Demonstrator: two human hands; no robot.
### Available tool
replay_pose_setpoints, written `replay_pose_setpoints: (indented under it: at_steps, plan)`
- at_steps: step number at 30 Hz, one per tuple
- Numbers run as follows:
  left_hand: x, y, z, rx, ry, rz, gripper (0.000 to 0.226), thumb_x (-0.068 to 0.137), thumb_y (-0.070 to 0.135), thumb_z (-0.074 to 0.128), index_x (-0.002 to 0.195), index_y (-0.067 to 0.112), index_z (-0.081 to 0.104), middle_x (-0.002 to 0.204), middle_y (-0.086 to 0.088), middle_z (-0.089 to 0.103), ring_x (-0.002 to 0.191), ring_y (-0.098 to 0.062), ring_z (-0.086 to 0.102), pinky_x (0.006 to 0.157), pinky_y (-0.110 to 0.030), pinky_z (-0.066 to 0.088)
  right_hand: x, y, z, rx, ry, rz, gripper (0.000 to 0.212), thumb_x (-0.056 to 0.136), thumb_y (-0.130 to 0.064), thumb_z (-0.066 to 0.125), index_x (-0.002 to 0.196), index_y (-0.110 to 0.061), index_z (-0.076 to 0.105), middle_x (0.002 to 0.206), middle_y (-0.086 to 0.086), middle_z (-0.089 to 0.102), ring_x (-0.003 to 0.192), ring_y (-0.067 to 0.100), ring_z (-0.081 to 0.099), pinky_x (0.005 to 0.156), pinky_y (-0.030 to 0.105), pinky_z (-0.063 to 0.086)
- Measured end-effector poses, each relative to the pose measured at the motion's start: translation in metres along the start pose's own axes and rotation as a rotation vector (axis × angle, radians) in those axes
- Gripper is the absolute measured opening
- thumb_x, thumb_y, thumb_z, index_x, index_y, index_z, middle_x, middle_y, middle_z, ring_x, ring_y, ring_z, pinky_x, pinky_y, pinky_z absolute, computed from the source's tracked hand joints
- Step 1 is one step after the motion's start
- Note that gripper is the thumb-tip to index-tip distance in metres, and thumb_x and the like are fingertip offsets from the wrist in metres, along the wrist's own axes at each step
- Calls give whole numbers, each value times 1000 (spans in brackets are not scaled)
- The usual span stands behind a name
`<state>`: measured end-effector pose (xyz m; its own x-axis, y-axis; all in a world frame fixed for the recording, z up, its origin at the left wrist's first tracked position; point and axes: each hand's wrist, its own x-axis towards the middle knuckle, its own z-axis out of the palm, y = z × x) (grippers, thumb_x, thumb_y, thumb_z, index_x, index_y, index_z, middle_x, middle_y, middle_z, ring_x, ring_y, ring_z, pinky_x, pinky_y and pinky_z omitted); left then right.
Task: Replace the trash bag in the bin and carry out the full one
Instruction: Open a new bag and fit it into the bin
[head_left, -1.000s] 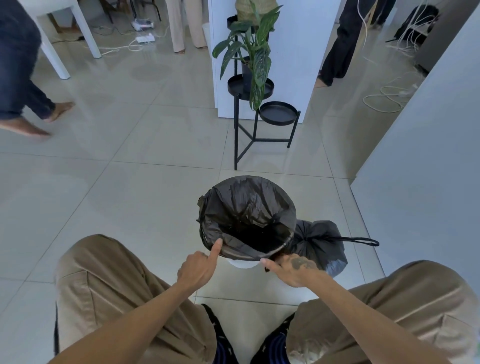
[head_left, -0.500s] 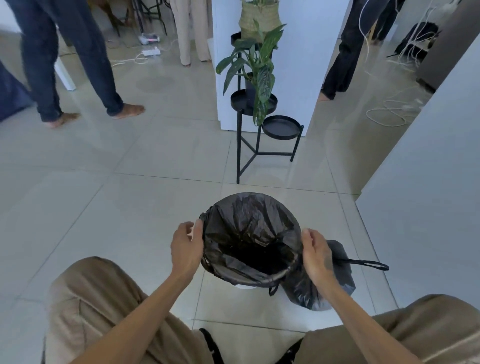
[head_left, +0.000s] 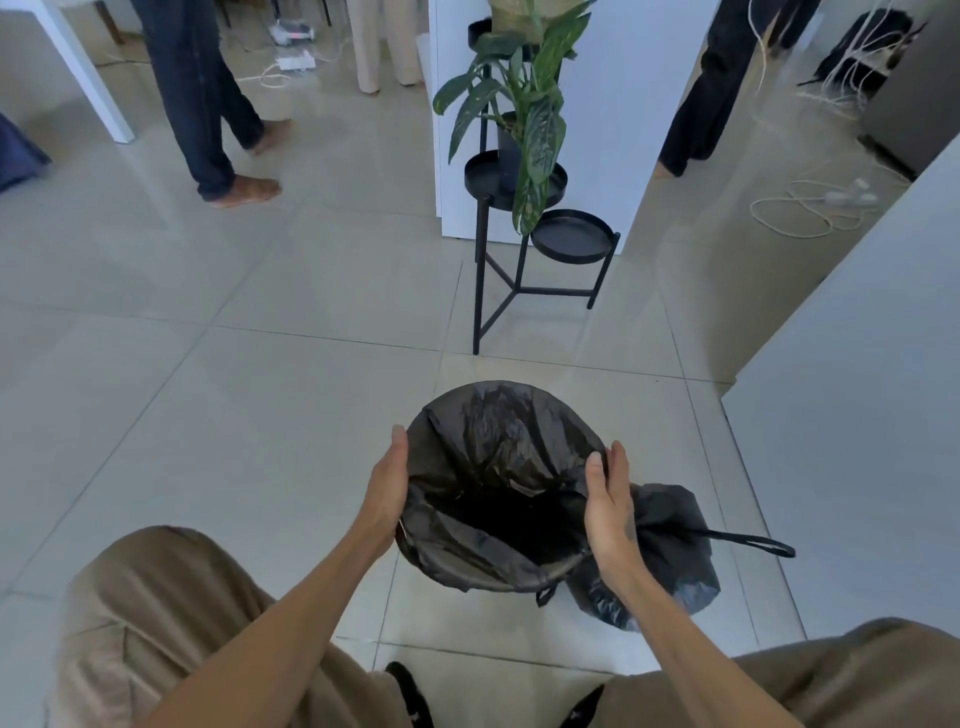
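A small bin lined with a fresh black trash bag (head_left: 493, 436) stands on the tiled floor between my knees, its mouth open. My left hand (head_left: 387, 486) lies flat against the left side of the rim with fingers straight. My right hand (head_left: 610, 499) is at the right side of the rim, palm towards the bin, thumb at the bag's edge. Neither hand is closed around anything. The full black bag (head_left: 675, 566), tied shut, sits on the floor touching the bin's right side, and its drawstring loop (head_left: 763, 545) trails to the right.
A black metal plant stand (head_left: 519, 275) with a leafy plant is just beyond the bin. A white wall panel (head_left: 857, 415) rises close on the right. A person's legs (head_left: 208, 104) are at the far left, another's (head_left: 706, 93) at the far right. Loose cables (head_left: 800, 208) lie on the floor.
My hands went from the near rim to either side of the bin and are now flatter. The person at far left walked towards the middle. My view rose slightly.
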<state>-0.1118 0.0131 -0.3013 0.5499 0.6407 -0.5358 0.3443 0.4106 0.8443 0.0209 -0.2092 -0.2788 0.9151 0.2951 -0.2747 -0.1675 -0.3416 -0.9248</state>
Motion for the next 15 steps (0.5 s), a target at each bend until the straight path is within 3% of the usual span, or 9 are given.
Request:
replay_pose_setpoints:
  at_steps: [1,4,7,9,11,13,15]
  plan:
    - [3,-1,0,-81,-2,-56,87,79,91,25,121,30,70,109,-4,78,95,-24,75,82,-37,61,1,1,0,22,4,18,65,103,-53,35,160,-30,14,166,-6,23,151,18,24,122,37,20]
    - [6,-9,-5,-265,-43,-167,106,67,98,26,131,24,65,124,-13,71,115,-35,67,103,-54,50,-1,5,2,92,32,44,64,101,-55,38,158,-33,19,164,-5,27,150,18,27,121,38,24]
    - [6,-19,-7,-130,-54,-162,100,74,93,22,128,21,66,121,-9,72,118,-33,64,104,-48,49,3,11,4,93,53,92,61,101,-55,40,156,-30,29,160,-1,37,145,20,35,120,41,29]
    - [3,-20,-8,44,65,-109,83,91,79,20,117,18,69,115,-7,71,117,-31,62,99,-43,49,7,12,2,22,72,96,58,101,-54,40,152,-26,38,153,3,46,139,23,43,117,43,34]
    - [3,-16,-14,76,334,-63,69,99,62,24,125,14,66,129,-9,65,124,-32,56,108,-48,43,13,10,-4,-82,138,7,56,101,-52,42,147,-20,45,147,4,52,130,24,51,111,37,39]
    - [-4,-13,-19,-75,532,-5,63,98,57,29,134,16,60,135,-5,63,125,-26,55,112,-47,39,24,3,-9,-119,150,-87,56,100,-53,43,146,-20,46,147,2,51,124,18,52,105,29,36]
    - [-16,-18,-9,-284,509,17,60,97,60,35,134,20,60,131,-2,65,118,-19,60,107,-41,43,39,-5,-12,-59,72,-58,60,100,-56,41,150,-23,42,153,-2,46,133,12,46,107,25,31]
